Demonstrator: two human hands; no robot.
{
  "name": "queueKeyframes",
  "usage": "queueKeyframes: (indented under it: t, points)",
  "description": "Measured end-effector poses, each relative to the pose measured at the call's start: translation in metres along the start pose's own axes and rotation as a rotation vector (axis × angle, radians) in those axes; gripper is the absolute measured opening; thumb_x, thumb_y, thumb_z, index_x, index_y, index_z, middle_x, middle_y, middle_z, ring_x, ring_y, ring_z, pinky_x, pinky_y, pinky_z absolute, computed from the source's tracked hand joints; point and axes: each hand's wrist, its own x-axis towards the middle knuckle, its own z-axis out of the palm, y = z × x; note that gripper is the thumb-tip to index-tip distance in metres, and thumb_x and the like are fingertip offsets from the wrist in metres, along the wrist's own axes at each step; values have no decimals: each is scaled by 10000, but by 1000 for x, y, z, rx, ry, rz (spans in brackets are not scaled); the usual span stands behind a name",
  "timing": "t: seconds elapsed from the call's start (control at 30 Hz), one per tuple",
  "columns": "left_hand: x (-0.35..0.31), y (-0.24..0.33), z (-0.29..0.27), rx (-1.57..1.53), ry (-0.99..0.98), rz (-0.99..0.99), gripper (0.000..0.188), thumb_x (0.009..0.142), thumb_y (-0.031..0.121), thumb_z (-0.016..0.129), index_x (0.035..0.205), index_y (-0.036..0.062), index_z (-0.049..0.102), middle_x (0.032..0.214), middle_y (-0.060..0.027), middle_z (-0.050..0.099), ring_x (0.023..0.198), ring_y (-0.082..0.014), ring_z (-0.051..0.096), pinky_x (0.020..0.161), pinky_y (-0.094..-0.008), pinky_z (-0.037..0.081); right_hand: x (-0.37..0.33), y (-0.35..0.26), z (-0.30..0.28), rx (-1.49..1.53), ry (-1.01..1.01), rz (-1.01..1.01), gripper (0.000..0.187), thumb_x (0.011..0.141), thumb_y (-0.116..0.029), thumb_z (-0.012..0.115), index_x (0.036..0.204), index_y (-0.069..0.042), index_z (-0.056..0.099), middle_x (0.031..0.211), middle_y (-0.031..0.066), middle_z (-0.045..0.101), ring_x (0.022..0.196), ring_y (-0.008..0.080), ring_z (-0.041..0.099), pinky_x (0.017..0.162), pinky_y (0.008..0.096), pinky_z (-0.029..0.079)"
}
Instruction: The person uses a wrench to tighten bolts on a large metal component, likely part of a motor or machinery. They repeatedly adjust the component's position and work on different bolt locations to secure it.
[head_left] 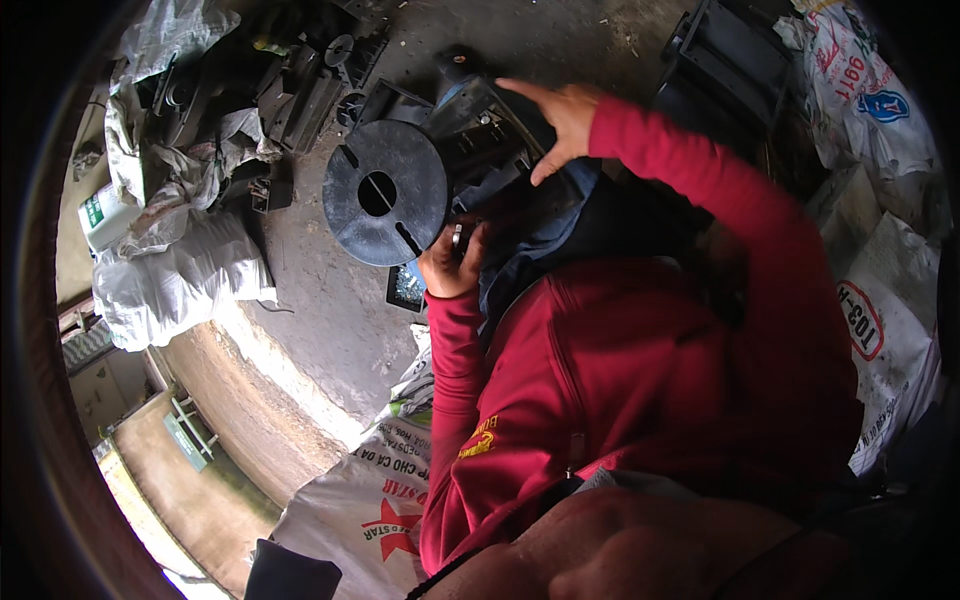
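Note:
A dark grey round disc [411,202] with a central hole and slots sits at one end of a dark boxy assembly [490,140] over my lap. Against the assembly's near side, beside the disc's lower right edge, my left hand [455,262] has its fingers curled round the edge; a ring shows on one finger. My right hand [562,118] is spread at the other side, thumb and forefinger wide apart along the assembly's rim. The palm side and some fingertips of both hands are hidden.
Dark metal-looking parts [300,100] lie heaped on the floor at the far left, near white sacks [185,280]. A small tray of tiny pieces [406,287] is below the disc. Dark boxes [725,65] and printed sacks [890,340] stand at right.

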Motion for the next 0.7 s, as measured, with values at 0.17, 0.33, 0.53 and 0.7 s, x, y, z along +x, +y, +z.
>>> queueKeyframes:
  t: [0.17, 0.33, 0.53, 0.7]
  points:
    - [-3, 3, 3, 22, 84, 17, 149, 763, 91, 773, 878, 44, 690, 763, -68, 655, 682, -174, 619, 670, -281, 482, 30, -6, -4, -122, -248, -88, 1190, 530, -583, 835, 1447, -117, 238, 978, 185, 686, 885, 401, 660, 791, 439, 524]
    - [0, 2, -1, 86, 23, 49, 176, 785, 124, 775, 862, 44, 638, 791, -82, 687, 705, -167, 652, 684, -274, 498, 34, -25, -18, -192, -338, -14, 1010, 557, -575, 821, 1336, -89, 401, 937, 161, 690, 889, 380, 663, 807, 431, 514]
    - [-1, 3, 3, 61, 59, 87, 166, 787, 112, 770, 858, 40, 638, 787, -87, 686, 696, -172, 652, 680, -275, 499, 39, -27, -19, -256, -400, -7, 991, 585, -568, 798, 1366, -123, 383, 896, 151, 694, 854, 367, 669, 786, 435, 518]
    - [1, 0, 2, 87, 29, 80, 174, 784, 107, 771, 858, 33, 633, 779, -83, 682, 696, -174, 647, 682, -274, 496, 30, -4, -2, -181, -249, -133, 1149, 588, -490, 828, 1492, -208, 175, 794, 144, 688, 671, 362, 666, 634, 415, 538]
